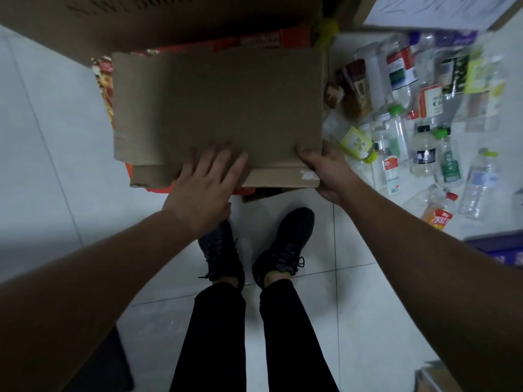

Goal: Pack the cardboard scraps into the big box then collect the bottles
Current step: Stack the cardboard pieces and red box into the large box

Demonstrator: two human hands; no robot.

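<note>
At the far left the tiled floor [56, 137] is showing pale. A dark mat [113, 363] is lying in the near corner, well clear of the work.

Printed red cartons [103, 77] are peeking out from the left edge of the stack, under a plain brown cardboard sheet [218, 106] that is covering most of it. The left hand [206, 179] is resting flat on the sheet's near edge with fingers straight and spread. It is probably pressing the layers down so they are not sliding apart.

Beyond the stack, the brown wall of the big box [169, 21] is running across the top of the view. Whether the scraps are already partly inside it or only lying in front of it, I cannot tell.

The right hand [325, 168] is gripping the sheet's near right corner, thumb on top and fingers curled underneath. That looks like a hold for lifting or steering the whole bundle toward the box.

Below the hands, the person's black shoes [283, 241] are standing close to the stack's near edge, leaving little room to pull it back.

To the right, many plastic bottles [424, 154] are lying scattered on the floor just beside the cardboard, not yet collected. The nearest ones are crowding the gripped corner and could be knocked. A blue object [503, 247] is sitting at the right edge, too cropped to identify.
</note>
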